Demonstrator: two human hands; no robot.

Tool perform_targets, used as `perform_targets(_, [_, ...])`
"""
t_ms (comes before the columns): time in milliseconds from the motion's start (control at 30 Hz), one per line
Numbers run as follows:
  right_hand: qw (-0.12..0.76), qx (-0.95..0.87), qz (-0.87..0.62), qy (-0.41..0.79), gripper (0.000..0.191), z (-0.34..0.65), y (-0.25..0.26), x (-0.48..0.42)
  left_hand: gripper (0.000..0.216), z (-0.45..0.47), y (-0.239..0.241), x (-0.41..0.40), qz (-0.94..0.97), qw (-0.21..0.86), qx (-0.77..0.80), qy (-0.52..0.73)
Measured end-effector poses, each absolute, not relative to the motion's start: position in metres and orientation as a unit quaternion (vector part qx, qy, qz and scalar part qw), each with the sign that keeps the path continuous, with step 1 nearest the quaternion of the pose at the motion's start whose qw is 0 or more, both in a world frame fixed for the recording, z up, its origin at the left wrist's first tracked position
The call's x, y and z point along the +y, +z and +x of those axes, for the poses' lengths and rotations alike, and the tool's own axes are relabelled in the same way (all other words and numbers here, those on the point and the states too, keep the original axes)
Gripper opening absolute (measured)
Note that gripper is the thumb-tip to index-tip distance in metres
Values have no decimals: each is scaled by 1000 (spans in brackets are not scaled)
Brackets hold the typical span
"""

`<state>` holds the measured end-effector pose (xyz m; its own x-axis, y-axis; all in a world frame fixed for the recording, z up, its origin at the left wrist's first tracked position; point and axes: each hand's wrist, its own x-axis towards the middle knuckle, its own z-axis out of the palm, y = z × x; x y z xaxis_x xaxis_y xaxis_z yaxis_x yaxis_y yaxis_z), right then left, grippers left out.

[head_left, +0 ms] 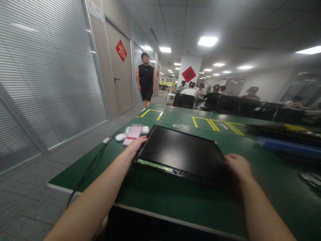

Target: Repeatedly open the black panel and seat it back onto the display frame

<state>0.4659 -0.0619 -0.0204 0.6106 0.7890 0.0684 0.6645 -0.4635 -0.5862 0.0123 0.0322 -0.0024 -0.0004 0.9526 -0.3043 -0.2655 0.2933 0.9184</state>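
Note:
Between my hands is a black display panel [182, 147], its dark glossy screen facing up. A green circuit strip [157, 165] runs along its near edge. My left hand [137, 144] grips the panel's left edge, fingers partly hidden behind it. At the right edge, my right hand [237, 164] is closed on the frame, with most fingers out of sight beneath. The panel is tilted over the green table; I cannot tell whether its underside touches the surface.
A pink-screened phone [132, 135], a white mouse-like object [120, 137] and a black cable [87, 169] lie left on the green table [82, 167]. A blue tray [288, 147] and dark parts are at right. A person [145, 78] stands beyond; others sit behind.

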Motion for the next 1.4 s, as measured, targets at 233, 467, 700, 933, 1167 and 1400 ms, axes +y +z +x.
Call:
perform_targets(233, [306,-421,-846,114,25,466,-20,-62,61,12,-6,34,330,670,447,493])
perform_targets(467, [304,-414,-849,124,25,465,-19,-62,74,14,-6,29,353,682,425,480])
perform_targets(700, [281,-418,-856,120,23,463,-16,-61,58,14,-7,26,376,643,447,495])
perform_targets(933, [296,-415,-850,132,24,463,-18,-61,58,11,-6,25,383,651,459,468])
perform_targets(1167, [295,-425,-847,120,26,465,-18,-62,32,14,9,20,351,665,469,463])
perform_targets(1400, [295,-424,-847,127,26,462,-16,-62,19,18,7,16,365,604,525,476])
